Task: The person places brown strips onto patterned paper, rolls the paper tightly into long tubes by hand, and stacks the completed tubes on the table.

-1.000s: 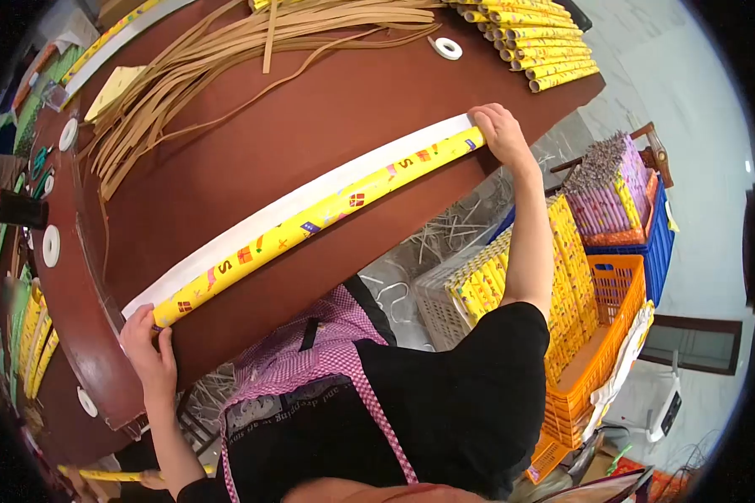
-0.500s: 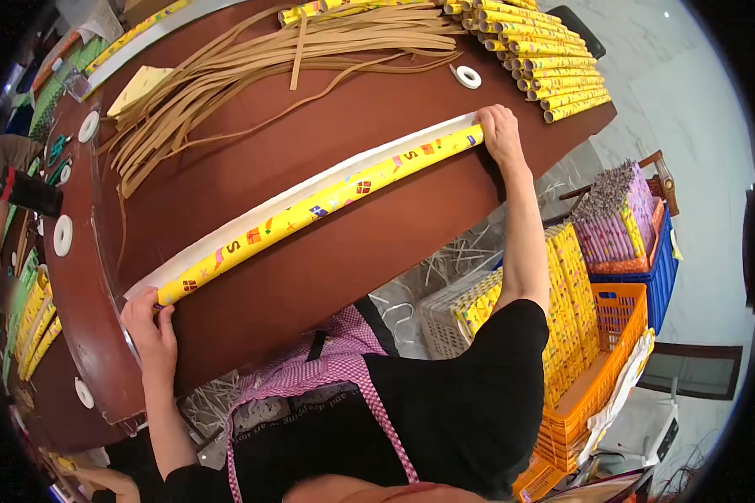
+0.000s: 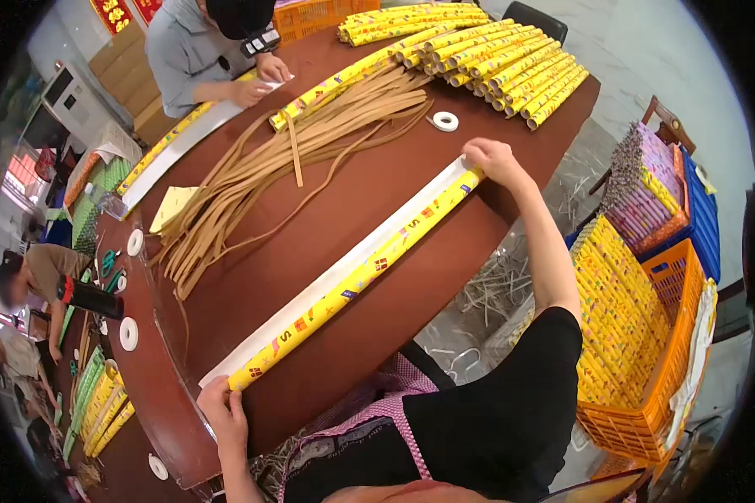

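A partly rolled sheet of yellow wrapping paper (image 3: pixel 363 283) with printed gifts and letters lies slantwise across the brown table (image 3: pixel 252 285). Along its far side runs a strip of the white underside, still flat. My left hand (image 3: pixel 224 412) grips the near left end, thumb on the roll. At the far right end my right hand (image 3: pixel 493 161) is closed round the roll and the paper's edge. What lies under my fingers is hidden.
Beyond the paper lie a bundle of brown strips (image 3: pixel 226 197), a white tape roll (image 3: pixel 445 121) and stacked yellow rolls (image 3: pixel 512 71). Across the table a person (image 3: pixel 184 63) handles another sheet. An orange crate (image 3: pixel 629 419) of rolls stands at right, near a blue crate (image 3: pixel 700 218).
The view has tilted up and turned, bringing the person across the table into sight. Both hands still hold the ends of the paper; the roll looks about the same.
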The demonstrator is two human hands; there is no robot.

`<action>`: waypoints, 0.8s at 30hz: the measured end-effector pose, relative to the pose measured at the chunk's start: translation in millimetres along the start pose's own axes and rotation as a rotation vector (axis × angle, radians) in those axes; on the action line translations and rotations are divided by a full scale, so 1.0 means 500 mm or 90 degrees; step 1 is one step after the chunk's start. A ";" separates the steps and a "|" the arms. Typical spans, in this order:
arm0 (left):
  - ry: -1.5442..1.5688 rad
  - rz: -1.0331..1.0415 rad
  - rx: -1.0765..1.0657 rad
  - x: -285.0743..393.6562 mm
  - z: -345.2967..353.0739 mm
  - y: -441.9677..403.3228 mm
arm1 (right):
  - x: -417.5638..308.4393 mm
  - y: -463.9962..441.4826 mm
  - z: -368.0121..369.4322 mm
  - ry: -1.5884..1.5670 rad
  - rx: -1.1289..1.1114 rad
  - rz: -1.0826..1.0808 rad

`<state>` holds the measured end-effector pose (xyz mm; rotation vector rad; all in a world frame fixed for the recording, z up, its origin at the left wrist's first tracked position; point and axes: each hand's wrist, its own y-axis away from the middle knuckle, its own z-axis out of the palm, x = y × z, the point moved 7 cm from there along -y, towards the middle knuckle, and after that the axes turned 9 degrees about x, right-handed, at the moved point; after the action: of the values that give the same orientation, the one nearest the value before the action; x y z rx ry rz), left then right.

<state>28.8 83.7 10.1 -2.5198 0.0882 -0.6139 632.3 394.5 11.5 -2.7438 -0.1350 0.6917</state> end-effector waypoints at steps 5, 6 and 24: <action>-0.026 0.033 0.019 0.007 -0.003 0.001 | -0.003 -0.096 -0.025 -0.027 0.226 -0.037; -0.017 0.026 0.021 0.004 -0.002 0.003 | -0.008 -0.116 -0.010 0.013 0.214 -0.055; -0.048 0.051 0.100 0.007 0.005 0.009 | -0.585 0.006 0.164 -0.705 -0.240 -0.041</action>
<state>33.5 80.5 7.6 -2.3726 0.1089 -0.4743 336.1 365.9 73.1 -2.2777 -0.6271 2.2479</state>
